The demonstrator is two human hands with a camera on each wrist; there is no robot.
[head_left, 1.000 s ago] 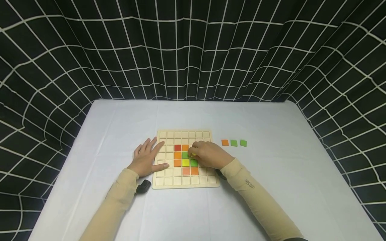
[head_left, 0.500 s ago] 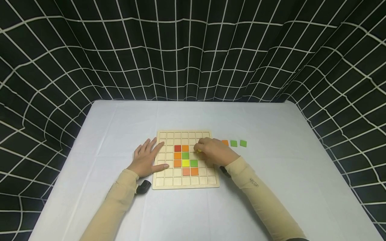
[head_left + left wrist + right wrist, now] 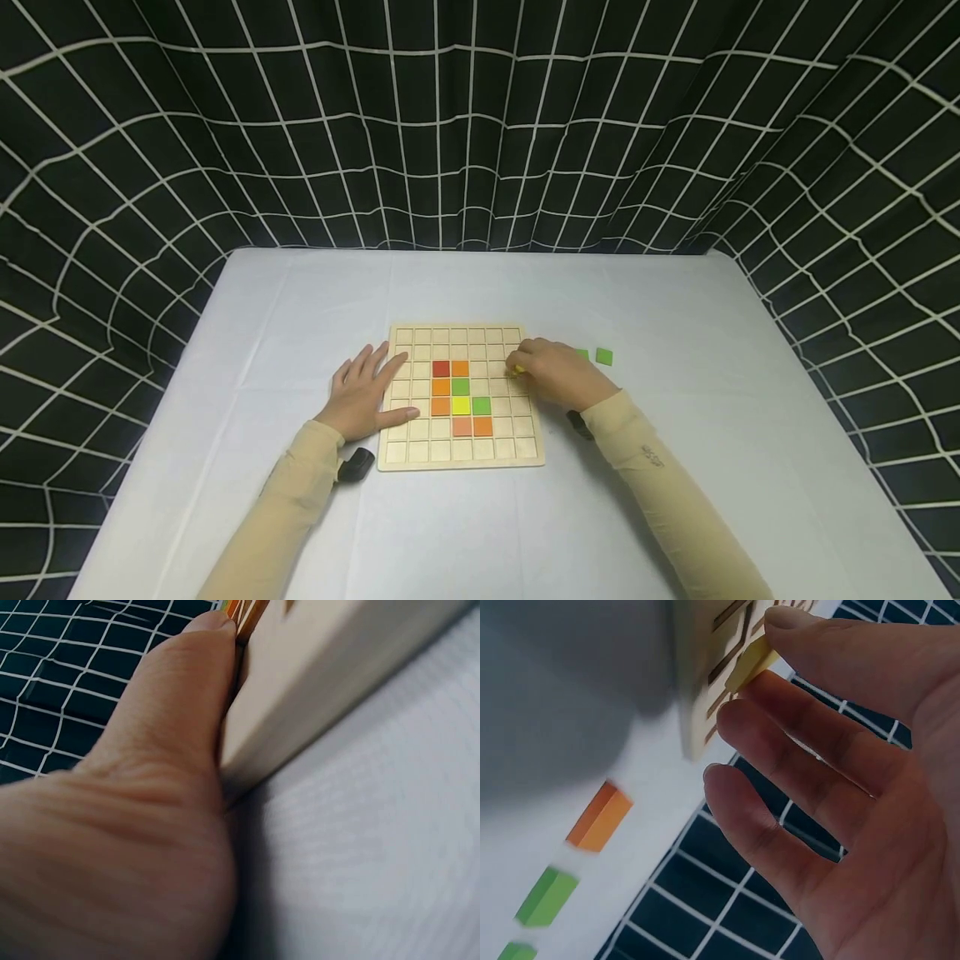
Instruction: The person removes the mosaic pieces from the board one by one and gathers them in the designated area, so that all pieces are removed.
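Note:
A pale wooden grid board [image 3: 420,452] lies on the table, with several coloured square tiles set in its middle cells. Among them are a red tile [image 3: 441,368], a yellow tile [image 3: 461,406] and a green tile [image 3: 481,406]. My left hand [image 3: 360,396] rests with spread fingers on the board's left edge; in the left wrist view its thumb [image 3: 176,690] lies along that edge. Over the board's right side, my right hand [image 3: 564,373] pinches another yellow tile [image 3: 750,664] between thumb and fingers. That tile is mostly covered by fingers in the head view.
Right of the board, an orange tile [image 3: 600,817] and two green tiles lie in a row, the nearer green one [image 3: 547,896] beside the orange. In the head view my right hand hides the orange tile; the far green tile [image 3: 603,357] shows fully. A black gridded curtain [image 3: 465,125] hangs behind the table.
My right hand has moved rightward across the board with the yellow tile, uncovering the cells beside the green tiles and covering the loose orange tile. The left hand stays still.

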